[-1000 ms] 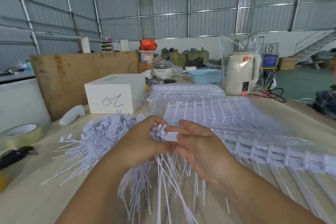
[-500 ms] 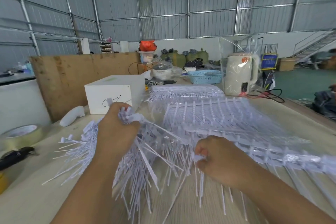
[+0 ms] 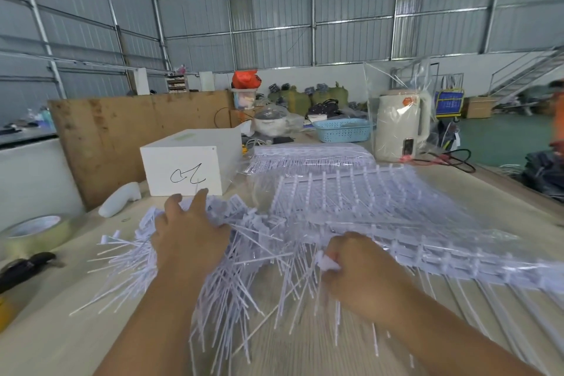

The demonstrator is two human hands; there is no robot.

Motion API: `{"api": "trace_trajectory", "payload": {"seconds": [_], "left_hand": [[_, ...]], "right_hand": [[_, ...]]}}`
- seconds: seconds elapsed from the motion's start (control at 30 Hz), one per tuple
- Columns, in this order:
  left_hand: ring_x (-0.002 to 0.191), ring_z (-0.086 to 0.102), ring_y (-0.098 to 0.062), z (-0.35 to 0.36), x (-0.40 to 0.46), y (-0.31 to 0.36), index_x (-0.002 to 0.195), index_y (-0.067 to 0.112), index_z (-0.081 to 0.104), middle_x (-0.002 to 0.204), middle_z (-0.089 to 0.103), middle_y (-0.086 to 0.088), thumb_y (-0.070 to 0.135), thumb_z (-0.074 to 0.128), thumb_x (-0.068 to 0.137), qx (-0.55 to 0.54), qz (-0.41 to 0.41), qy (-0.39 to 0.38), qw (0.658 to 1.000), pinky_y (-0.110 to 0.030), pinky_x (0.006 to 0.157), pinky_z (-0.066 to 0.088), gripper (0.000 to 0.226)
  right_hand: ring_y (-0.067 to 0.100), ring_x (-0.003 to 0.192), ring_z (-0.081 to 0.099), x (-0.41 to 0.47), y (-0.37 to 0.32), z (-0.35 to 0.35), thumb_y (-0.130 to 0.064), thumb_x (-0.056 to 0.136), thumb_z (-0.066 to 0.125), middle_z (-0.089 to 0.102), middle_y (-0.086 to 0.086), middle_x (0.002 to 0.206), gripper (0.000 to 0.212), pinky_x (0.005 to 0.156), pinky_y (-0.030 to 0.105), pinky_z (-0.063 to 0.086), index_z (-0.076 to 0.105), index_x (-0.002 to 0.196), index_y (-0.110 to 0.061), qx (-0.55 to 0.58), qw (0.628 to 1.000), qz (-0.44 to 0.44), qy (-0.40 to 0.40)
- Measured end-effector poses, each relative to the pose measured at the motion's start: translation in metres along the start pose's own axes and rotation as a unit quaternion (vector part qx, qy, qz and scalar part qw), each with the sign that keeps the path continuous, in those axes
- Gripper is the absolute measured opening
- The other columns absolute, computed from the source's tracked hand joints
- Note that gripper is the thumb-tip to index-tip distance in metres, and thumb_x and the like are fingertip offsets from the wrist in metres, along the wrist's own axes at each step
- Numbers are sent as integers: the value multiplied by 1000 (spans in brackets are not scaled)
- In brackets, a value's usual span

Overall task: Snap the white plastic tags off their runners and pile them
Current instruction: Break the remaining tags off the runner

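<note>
Much of the lower frame is smeared by motion blur, so the loose white tags (image 3: 189,256) cannot be counted; the pile is spread across the lower centre and left of the pale surface (image 3: 55,330), partly hidden under both forearms. The runners (image 3: 381,207), still carrying rows of tags, are fanned out at centre right and run off the right edge; their number cannot be made out either. Two hands are seen. The left hand (image 3: 190,229) is laid flat on the pile's far side, fingers spread and reaching toward one white box (image 3: 189,162) in the upper left centre. The right hand (image 3: 363,272) is curled at lower centre right, with a small white piece (image 3: 328,262) pinched at its fingertips, just in front of the nearest runner. One tape roll (image 3: 35,232) is cut by the left edge.
</note>
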State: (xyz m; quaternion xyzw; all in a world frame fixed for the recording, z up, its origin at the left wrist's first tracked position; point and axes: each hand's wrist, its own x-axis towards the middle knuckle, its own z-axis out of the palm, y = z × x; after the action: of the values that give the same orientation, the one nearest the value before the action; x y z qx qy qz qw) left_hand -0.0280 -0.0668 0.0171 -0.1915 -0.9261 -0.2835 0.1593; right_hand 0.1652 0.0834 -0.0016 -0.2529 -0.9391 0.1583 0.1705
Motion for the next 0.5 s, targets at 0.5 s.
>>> {"api": "trace_trajectory", "payload": {"seconds": [0.5], "left_hand": [[148, 2, -21, 5, -15, 24, 148, 31, 32, 161, 11, 0, 39, 50, 91, -54, 55, -22, 997, -48, 119, 1, 60]], "right_hand": [[12, 47, 50, -5, -8, -33, -10, 88, 63, 54, -1, 55, 17, 48, 21, 41, 62, 79, -24, 448, 828, 11, 336]]}}
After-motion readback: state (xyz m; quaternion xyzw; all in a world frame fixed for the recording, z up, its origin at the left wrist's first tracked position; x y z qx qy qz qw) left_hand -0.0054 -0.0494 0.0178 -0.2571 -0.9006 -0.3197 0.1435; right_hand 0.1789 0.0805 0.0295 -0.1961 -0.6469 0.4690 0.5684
